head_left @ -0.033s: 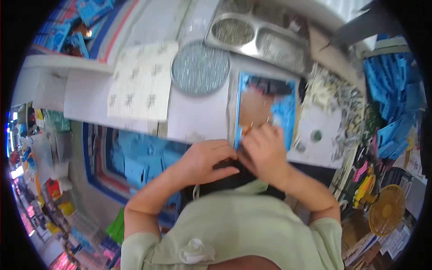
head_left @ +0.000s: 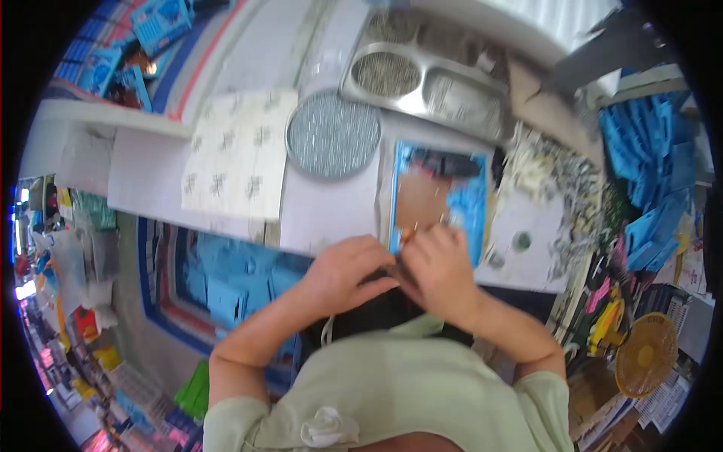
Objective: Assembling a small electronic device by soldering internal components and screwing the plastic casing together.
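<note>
At the table's near edge my two hands meet, fingers curled in toward each other. My left hand (head_left: 348,273) has its thumb and fingers pinched together at the tips. Close beside it, my right hand (head_left: 443,273) bends its fingers over the lower edge of a blue printed card (head_left: 473,207). Something small and dark shows between the fingertips, too hidden to name. A picture covers the middle of the card, and a dark strip lies across its top. Left of the card stands a round grey dish (head_left: 334,134) full of thin, shiny metal pieces.
A steel compartment tray (head_left: 410,102) with small metal pieces stands behind the card. To its right, many small pale pieces (head_left: 546,169) lie on a white sheet. A marked paper sheet (head_left: 237,154) is at left. Blue cards fill a bin (head_left: 226,297) below the table edge.
The whole view has shifted slightly, so the card and dish appear a little lower. Both hands keep nearly the same pose, close together.
</note>
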Demonstrator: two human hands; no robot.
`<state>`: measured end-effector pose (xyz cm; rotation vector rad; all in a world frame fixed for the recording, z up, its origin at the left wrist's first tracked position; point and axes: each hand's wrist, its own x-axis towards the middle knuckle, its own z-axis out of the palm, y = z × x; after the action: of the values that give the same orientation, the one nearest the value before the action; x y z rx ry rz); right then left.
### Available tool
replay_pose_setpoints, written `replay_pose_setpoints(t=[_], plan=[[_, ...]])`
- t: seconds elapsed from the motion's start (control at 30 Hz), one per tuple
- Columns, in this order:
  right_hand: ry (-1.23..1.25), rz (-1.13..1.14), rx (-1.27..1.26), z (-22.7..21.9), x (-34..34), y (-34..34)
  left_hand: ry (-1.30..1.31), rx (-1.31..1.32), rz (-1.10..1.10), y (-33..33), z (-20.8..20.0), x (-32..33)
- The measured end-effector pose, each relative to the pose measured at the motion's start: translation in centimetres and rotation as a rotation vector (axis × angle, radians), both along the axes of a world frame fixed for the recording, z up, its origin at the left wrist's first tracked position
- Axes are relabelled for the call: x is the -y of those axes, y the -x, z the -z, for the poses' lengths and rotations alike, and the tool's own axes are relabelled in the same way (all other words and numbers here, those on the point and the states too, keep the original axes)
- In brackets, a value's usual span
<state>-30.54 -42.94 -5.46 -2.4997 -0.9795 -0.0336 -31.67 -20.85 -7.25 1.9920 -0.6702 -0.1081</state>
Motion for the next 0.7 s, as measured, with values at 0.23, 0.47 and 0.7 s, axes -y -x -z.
replay_pose_setpoints(t=[0.23,0.47,0.7], plan=[[-0.372,0.136,0.086,-9.3,2.6,-14.4,-0.029,0.215,0.134,-1.5,3.4,-0.3],[-0.052,0.539,0.769,-8.5,-0.2,-38.4,0.016,0.171,0.162,-1.8,3.2,-0.2],[0.012,0.507,0.833,-7.0,2.3,-42.8,0.064,0.165,0.139,-1.7,3.5,0.2]])
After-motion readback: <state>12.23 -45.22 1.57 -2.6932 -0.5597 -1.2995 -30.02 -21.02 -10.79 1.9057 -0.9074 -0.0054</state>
